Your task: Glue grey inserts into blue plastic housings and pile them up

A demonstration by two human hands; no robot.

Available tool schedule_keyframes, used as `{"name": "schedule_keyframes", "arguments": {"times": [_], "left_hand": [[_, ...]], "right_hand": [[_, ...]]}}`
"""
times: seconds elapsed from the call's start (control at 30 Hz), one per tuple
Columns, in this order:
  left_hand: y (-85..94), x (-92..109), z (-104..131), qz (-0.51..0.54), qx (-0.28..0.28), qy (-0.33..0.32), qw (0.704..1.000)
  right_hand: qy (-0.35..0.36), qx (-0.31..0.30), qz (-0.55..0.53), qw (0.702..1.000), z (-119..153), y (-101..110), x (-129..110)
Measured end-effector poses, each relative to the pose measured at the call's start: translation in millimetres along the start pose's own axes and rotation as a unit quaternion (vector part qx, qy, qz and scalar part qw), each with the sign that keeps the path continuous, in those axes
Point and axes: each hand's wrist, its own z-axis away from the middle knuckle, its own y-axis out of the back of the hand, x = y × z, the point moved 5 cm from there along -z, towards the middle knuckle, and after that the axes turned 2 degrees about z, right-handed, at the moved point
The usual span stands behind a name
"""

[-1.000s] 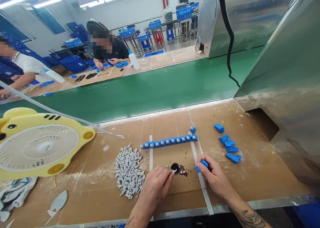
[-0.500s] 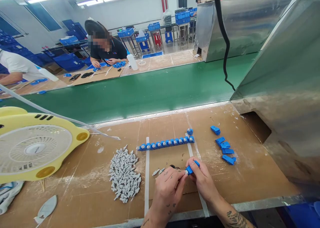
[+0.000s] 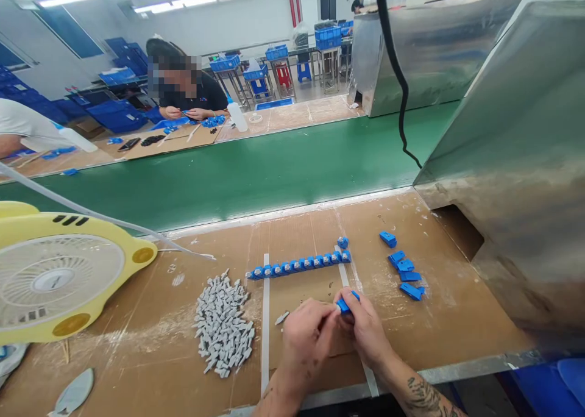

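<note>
My right hand [image 3: 365, 327] is closed around a small blue plastic housing [image 3: 343, 306], holding it above the cardboard. My left hand [image 3: 307, 338] meets it from the left, thumb and finger pinched at its near end, where a bit of a small grey plastic piece shows; the fingers cover most of it. Beyond both hands stands a row of blue housings [image 3: 299, 265] with pale tips, and one more blue housing [image 3: 342, 242] sits behind the row's right end. A heap of grey plastic pieces [image 3: 223, 325] lies to the left, with a loose grey piece [image 3: 282, 317] near my left hand.
Several blue housings [image 3: 405, 270] lie at right, before a metal enclosure [image 3: 512, 222]. A yellow fan [image 3: 68, 270] takes up the left side. Past the cardboard-covered bench [image 3: 150, 319] runs a green conveyor belt [image 3: 274, 161]; a co-worker [image 3: 187, 94] handles blue parts across it.
The view has shifted slightly. My hands keep the blue housing between them, its end now more covered by my left fingers. Across the belt, the co-worker's hands have come together.
</note>
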Motion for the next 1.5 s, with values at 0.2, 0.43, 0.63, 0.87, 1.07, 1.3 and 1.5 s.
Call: {"name": "schedule_keyframes", "arguments": {"times": [0.2,0.43,0.63,0.87,1.07,1.3,1.5], "left_hand": [[23.7,-42.1,-52.0,-0.038,-0.019,0.085,0.995],[-13.8,-97.0,-123.1,-0.116,-0.08,0.173,0.975],[-3.2,-95.2,-117.1,-0.123,-0.075,0.186,0.972],[102.3,-120.2,-19.5,-0.197,-0.064,0.226,0.952],[107.9,-150.9,45.3,-0.273,-0.152,0.174,0.934],[101.2,-144.6,32.4,-0.248,-0.128,0.163,0.946],[84.5,-115.2,33.0,-0.043,-0.069,0.265,0.961]], "right_hand": [[0.159,0.044,0.303,0.939,-10.4,56.4,-58.8],[0.274,0.183,0.612,0.719,-33.6,108.1,-126.4],[0.214,0.168,0.716,0.643,-59.7,106.0,-127.8],[0.181,0.153,0.734,0.636,-69.1,112.4,-130.2],[0.31,0.131,0.575,0.746,-34.1,103.5,-131.1],[0.301,-0.001,0.513,0.804,3.9,59.2,-93.3],[0.222,-0.056,0.527,0.818,7.4,50.3,-54.0]]}}
